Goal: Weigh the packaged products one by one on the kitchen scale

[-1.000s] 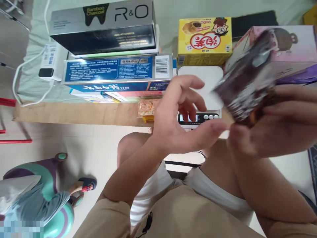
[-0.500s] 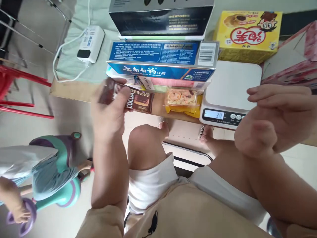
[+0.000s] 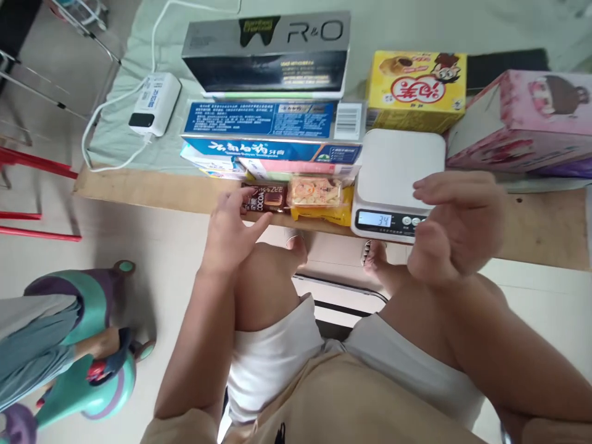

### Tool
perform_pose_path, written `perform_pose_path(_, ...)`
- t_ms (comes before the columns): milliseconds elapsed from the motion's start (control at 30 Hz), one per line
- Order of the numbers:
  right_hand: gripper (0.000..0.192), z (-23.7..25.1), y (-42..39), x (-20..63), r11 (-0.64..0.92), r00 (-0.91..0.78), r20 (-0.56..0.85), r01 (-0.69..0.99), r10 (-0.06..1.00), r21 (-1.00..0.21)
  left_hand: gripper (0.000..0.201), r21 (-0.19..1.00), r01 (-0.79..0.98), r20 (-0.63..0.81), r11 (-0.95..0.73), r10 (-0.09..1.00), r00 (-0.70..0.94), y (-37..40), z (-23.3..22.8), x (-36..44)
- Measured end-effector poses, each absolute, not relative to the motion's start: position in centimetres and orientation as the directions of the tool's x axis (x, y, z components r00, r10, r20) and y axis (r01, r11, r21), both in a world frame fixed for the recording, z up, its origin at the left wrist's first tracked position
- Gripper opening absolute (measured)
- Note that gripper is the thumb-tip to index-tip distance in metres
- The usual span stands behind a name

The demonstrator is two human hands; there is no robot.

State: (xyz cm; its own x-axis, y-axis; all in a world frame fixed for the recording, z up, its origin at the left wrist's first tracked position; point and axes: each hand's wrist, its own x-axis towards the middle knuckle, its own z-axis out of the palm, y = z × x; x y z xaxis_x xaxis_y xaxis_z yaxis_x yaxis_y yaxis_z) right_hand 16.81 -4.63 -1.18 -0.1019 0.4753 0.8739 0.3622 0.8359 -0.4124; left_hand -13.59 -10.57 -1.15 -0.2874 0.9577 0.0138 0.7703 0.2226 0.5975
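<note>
A: Fingers (image 3: pixel 252 198) of my left hand (image 3: pixel 230 234) now loose on the brown cocoa snack packet (image 3: pixel 264 198), set at the wooden table's near edge (image 3: pixel 152 194); half a second ago it was lifted.

B: Right?

A: Right hand (image 3: pixel 456 228) empty, fingers spread over the white kitchen scale (image 3: pixel 393 176), reading 34.

B: Room?

A: Packet touches the yellow biscuit packet (image 3: pixel 319 198); left of it the edge strip is bare.

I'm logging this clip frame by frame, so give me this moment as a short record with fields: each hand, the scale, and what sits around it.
left hand: open, fingertips on the brown cocoa snack pack at the table edge
right hand: open, holding nothing, over the scale's near right corner
scale: white, platform bare, display lit
beside cocoa pack: yellow biscuit pack
behind: blue toothpaste box, yellow cake box, pink box
</note>
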Motion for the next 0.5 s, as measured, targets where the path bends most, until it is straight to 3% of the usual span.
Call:
perform_pose_path(200, 0.016, -1.0, -5.4, 18.5, 0.685, -0.034, 0.79, 0.522, 0.613, -0.509, 0.021, 0.73, 0.684, 0.284, -0.021, 0.919, -0.275, -10.7, 0.9, -8.9)
perform_pose_path(300, 0.021, -1.7, -4.5, 20.2, 0.585, 0.1, 0.762, 0.579, 0.639, -0.567, 0.008, 0.798, 0.566, 0.34, -0.208, 0.93, -0.137, -10.0, 2.8, -3.4)
perform_pose_path(400, 0.021, -3.1, -2.3, 23.0, 0.483, 0.291, 0.757, 0.624, 0.585, -0.614, 0.009, 0.815, 0.43, 0.363, -0.388, 0.921, 0.143, -7.4, 3.7, 2.8)
perform_pose_path(500, 0.021, -4.7, 0.5, 26.3, 0.38, 0.473, 0.749, 0.657, 0.465, -0.651, 0.021, 0.859, 0.33, 0.336, -0.392, 0.917, 0.216, -3.4, 2.6, 8.0)
